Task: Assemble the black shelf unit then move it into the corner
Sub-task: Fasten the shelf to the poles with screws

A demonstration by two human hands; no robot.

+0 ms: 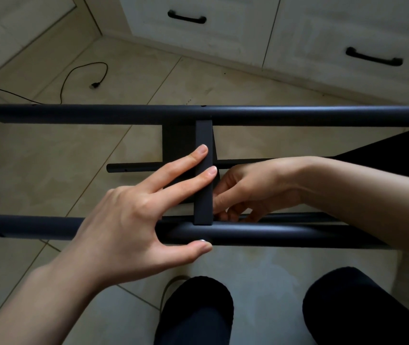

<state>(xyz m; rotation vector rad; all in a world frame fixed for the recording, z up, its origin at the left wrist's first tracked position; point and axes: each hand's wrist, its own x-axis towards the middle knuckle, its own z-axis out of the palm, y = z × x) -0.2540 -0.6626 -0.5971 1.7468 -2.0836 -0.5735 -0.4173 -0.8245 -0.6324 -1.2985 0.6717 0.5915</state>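
Note:
The black shelf unit lies on its side over the tiled floor, with a far tube (297,115) and a near tube (273,235) running left to right. A flat black crossbar (204,135) spans between them. My left hand (128,220) lays two straight fingers across the crossbar, and its thumb presses a small silver screw head (202,241) on the near tube. My right hand (253,188) reaches in from the right with fingers curled against the crossbar's right edge, just behind the near tube. Whatever those fingers hold is hidden.
A lower tube (133,168) and a dark shelf panel (397,150) sit beneath the frame. A black cable (74,73) trails on the floor at the back left. White cabinet drawers (223,46) with black handles line the back. My knees (198,307) are at the bottom.

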